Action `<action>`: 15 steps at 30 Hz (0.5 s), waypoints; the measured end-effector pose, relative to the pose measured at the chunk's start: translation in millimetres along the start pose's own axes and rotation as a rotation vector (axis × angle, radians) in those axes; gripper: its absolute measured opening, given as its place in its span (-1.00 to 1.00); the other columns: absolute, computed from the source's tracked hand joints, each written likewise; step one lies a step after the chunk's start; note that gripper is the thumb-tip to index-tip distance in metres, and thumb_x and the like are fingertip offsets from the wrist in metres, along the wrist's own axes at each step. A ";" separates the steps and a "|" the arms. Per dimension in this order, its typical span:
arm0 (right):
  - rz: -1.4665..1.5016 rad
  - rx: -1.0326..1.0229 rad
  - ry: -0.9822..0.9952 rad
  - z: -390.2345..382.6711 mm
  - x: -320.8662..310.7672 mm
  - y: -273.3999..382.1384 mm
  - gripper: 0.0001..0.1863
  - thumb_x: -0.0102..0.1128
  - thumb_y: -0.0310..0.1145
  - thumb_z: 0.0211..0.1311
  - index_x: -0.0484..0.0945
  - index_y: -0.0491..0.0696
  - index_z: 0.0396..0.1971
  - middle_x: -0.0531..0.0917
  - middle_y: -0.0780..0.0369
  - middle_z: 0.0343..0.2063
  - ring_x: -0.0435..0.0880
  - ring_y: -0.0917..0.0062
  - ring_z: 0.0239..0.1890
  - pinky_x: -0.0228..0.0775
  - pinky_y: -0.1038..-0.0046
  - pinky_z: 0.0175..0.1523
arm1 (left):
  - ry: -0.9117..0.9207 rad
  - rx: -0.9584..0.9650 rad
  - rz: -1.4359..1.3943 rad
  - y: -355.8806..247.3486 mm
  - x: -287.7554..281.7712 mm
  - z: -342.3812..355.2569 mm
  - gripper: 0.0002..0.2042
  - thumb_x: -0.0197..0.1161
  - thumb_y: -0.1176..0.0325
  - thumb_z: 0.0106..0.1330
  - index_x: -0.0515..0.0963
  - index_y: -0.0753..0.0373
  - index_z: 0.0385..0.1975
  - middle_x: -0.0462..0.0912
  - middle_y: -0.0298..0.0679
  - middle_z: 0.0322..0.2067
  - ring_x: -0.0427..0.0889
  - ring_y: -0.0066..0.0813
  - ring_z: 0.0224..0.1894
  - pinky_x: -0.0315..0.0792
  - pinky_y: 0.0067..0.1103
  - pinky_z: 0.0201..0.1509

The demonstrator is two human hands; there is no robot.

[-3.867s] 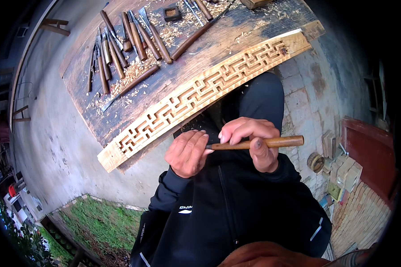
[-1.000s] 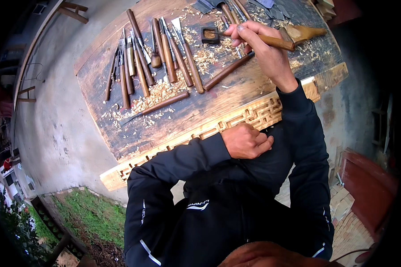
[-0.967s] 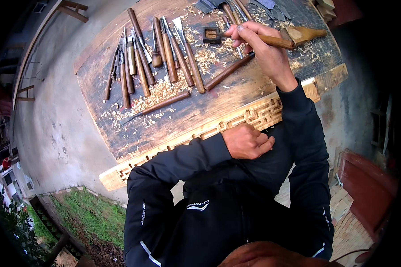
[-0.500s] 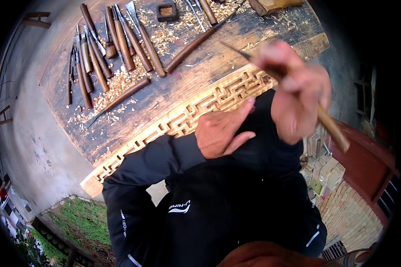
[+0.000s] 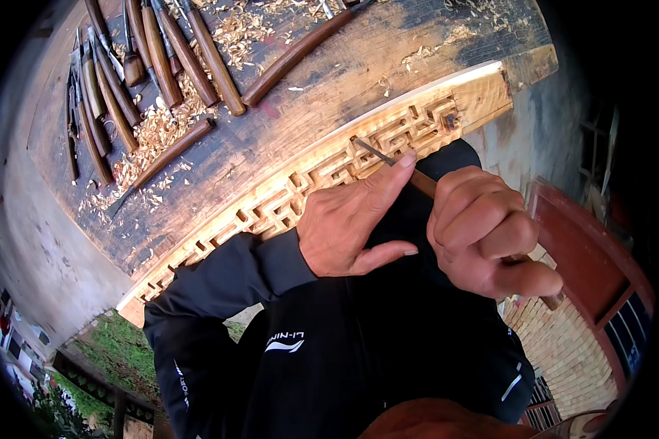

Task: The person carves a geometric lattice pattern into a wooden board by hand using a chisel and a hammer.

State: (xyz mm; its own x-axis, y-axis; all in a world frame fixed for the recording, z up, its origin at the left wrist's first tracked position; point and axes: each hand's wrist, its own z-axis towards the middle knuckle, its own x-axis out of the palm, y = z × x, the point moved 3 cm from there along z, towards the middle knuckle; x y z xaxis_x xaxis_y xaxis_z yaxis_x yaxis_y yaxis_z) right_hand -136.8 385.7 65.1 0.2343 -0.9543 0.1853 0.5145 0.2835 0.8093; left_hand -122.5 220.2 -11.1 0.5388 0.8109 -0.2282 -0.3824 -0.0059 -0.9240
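Looks like lining-up time to me: right hand [image 5: 483, 235] wrapped round the chisel [image 5: 423, 183], tip at the carved board [image 5: 483, 95], left hand [image 5: 344, 227] spread open over the board's near edge, so any cut from there wants a steady, braced push.

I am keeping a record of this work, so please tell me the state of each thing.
Right hand: closed around the carving tool.
Left hand: open, thumb spread, over the carved board.
Carving tool: slanted, tip over the carved board, contact unclear.
Carved board: lying along the table edge.
Other tools: lying loose.
Shavings: scattered, partly heaped.
Table: stained.
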 end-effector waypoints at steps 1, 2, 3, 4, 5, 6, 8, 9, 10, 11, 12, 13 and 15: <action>0.020 -0.004 -0.043 -2.1 -1.5 -1.5 -0.20 -0.36 0.52 0.58 0.27 0.05 -0.52 0.56 0.28 -0.62 0.36 0.56 -0.71 0.14 0.49 -0.59 | -0.003 -0.005 0.001 -0.3 0.7 0.0 0.08 0.63 -0.01 0.22 0.15 0.40 0.62 0.48 0.11 0.46 0.79 0.02 0.14 0.71 -0.37 0.06; 0.037 -0.003 -0.059 -2.1 -1.1 -2.5 -0.21 -0.38 0.50 0.60 0.26 0.06 -0.54 0.56 0.29 -0.60 0.37 0.56 -0.70 0.14 0.49 -0.58 | -0.004 -0.009 0.003 -0.9 1.4 -0.2 0.08 0.63 -0.01 0.21 0.16 0.39 0.62 0.49 0.12 0.45 0.79 0.02 0.13 0.71 -0.37 0.05; 0.041 -0.005 -0.056 -2.8 -1.6 -3.8 -0.21 -0.38 0.50 0.60 0.26 0.06 -0.54 0.55 0.29 -0.60 0.36 0.56 -0.70 0.14 0.49 -0.58 | 0.003 -0.025 0.002 -0.7 1.5 -0.2 0.08 0.64 -0.01 0.21 0.17 0.39 0.62 0.50 0.12 0.44 0.79 0.02 0.13 0.71 -0.37 0.05; 0.044 -0.007 -0.052 -3.6 -2.7 -5.4 -0.21 -0.38 0.50 0.60 0.26 0.06 -0.54 0.55 0.29 -0.60 0.36 0.57 -0.70 0.13 0.50 -0.58 | 0.011 -0.040 0.002 -0.1 0.9 0.0 0.08 0.64 -0.02 0.20 0.17 0.39 0.62 0.52 0.12 0.43 0.79 0.03 0.12 0.71 -0.36 0.06; 0.047 -0.012 -0.046 -3.5 -3.8 -7.2 -0.22 -0.39 0.50 0.60 0.26 0.06 -0.54 0.55 0.28 -0.60 0.35 0.57 -0.70 0.13 0.50 -0.58 | 0.016 -0.053 0.002 0.5 0.3 1.5 0.09 0.64 -0.02 0.19 0.18 0.39 0.61 0.53 0.12 0.42 0.79 0.03 0.12 0.70 -0.36 0.06; 0.052 -0.023 -0.044 -3.6 -3.9 -9.0 -0.22 -0.40 0.50 0.60 0.25 0.07 -0.54 0.56 0.27 -0.59 0.32 0.58 -0.70 0.12 0.52 -0.59 | 0.013 -0.053 0.000 -0.1 -0.3 3.4 0.09 0.65 -0.02 0.18 0.19 0.39 0.61 0.55 0.11 0.40 0.78 0.03 0.16 0.70 -0.36 0.11; 0.060 -0.027 -0.058 -3.4 -3.2 -9.7 -0.21 -0.39 0.51 0.59 0.25 0.07 -0.54 0.57 0.26 -0.58 0.31 0.59 -0.70 0.10 0.54 -0.60 | 0.000 -0.050 -0.004 0.3 0.8 4.8 0.09 0.66 -0.03 0.17 0.20 0.39 0.61 0.56 0.11 0.40 0.76 0.03 0.20 0.69 -0.37 0.15; 0.065 -0.030 -0.065 -3.4 -3.3 -10.0 -0.21 -0.39 0.51 0.59 0.25 0.07 -0.53 0.57 0.26 -0.58 0.30 0.60 -0.70 0.09 0.55 -0.60 | -0.006 -0.048 -0.005 0.3 1.1 5.0 0.09 0.66 -0.03 0.17 0.20 0.40 0.60 0.56 0.12 0.39 0.76 0.03 0.22 0.68 -0.37 0.17; 0.068 -0.031 -0.057 -3.7 -3.8 -10.7 -0.21 -0.39 0.52 0.58 0.25 0.07 -0.53 0.57 0.26 -0.57 0.30 0.60 -0.70 0.09 0.56 -0.61 | -0.007 -0.053 -0.005 0.2 1.4 4.9 0.09 0.66 -0.03 0.17 0.21 0.40 0.60 0.56 0.12 0.39 0.75 0.03 0.23 0.68 -0.37 0.18; 0.072 -0.033 -0.047 -3.7 -4.5 -12.1 -0.21 -0.39 0.52 0.58 0.25 0.07 -0.53 0.58 0.25 -0.57 0.30 0.61 -0.70 0.09 0.56 -0.62 | -0.009 -0.058 -0.003 0.2 1.5 4.6 0.08 0.66 -0.03 0.17 0.21 0.40 0.60 0.57 0.12 0.38 0.74 0.03 0.25 0.68 -0.37 0.20; 0.077 -0.034 -0.037 -3.7 -4.7 -12.8 -0.21 -0.39 0.52 0.58 0.25 0.07 -0.53 0.58 0.25 -0.56 0.30 0.62 -0.70 0.08 0.57 -0.62 | -0.011 -0.063 -0.002 0.2 1.4 4.3 0.08 0.66 -0.04 0.17 0.22 0.40 0.60 0.58 0.12 0.37 0.73 0.03 0.26 0.67 -0.38 0.21; 0.076 -0.029 -0.031 -3.4 -4.3 -13.0 -0.21 -0.39 0.52 0.57 0.25 0.07 -0.52 0.58 0.25 -0.55 0.31 0.62 -0.70 0.08 0.57 -0.63 | -0.016 -0.068 -0.005 -0.1 1.0 4.0 0.08 0.65 -0.04 0.17 0.23 0.40 0.59 0.59 0.11 0.36 0.73 0.02 0.27 0.67 -0.38 0.21; 0.069 -0.020 -0.023 -3.2 -4.4 -12.6 -0.21 -0.39 0.53 0.57 0.25 0.07 -0.52 0.59 0.25 -0.54 0.31 0.63 -0.70 0.08 0.57 -0.64 | -0.025 -0.075 -0.015 -0.1 1.5 3.9 0.07 0.65 -0.05 0.17 0.24 0.40 0.59 0.60 0.11 0.35 0.73 0.01 0.27 0.67 -0.38 0.22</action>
State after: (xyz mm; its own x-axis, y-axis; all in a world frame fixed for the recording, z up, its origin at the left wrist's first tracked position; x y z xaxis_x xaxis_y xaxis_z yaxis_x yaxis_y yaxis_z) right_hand -141.7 386.6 52.3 0.2509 -0.9343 0.2531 0.5140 0.3501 0.7831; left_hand -124.6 223.7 -10.2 0.5246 0.8258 -0.2069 -0.3166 -0.0364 -0.9478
